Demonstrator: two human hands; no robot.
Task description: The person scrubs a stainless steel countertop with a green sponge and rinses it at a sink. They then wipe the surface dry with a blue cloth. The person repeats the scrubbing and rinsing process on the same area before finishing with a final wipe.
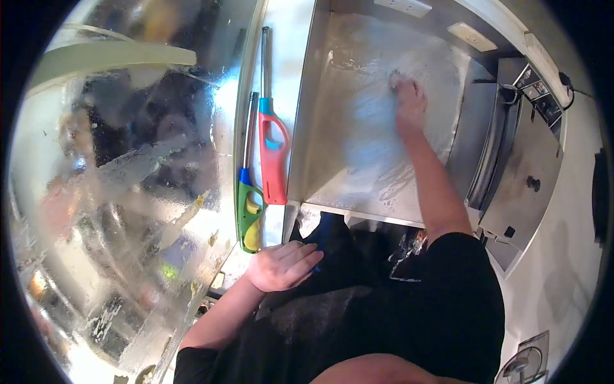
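Note:
On the wet metal worktop (374,125), my right hand (411,103) is pressed down with the arm stretched forward. A small dark patch shows at its fingertips; blur hides whether it is a scouring pad or something else. Streaks and wet smears mark the surface around it. My left hand (288,266) is at the near end of a narrow white ledge (288,48), back upward and fingers bent together, its palm hidden. Just beyond it lie a green and yellow gas lighter (249,213) and, alongside, a red gas lighter (273,158) with a teal collar.
A smeared clear panel (144,192) rises along the left, with blurred shapes behind it. Wall sockets (403,6) sit above the worktop's far side. To the right stands a metal appliance (523,173) with a long dark handle. A fan (520,362) appears at lower right.

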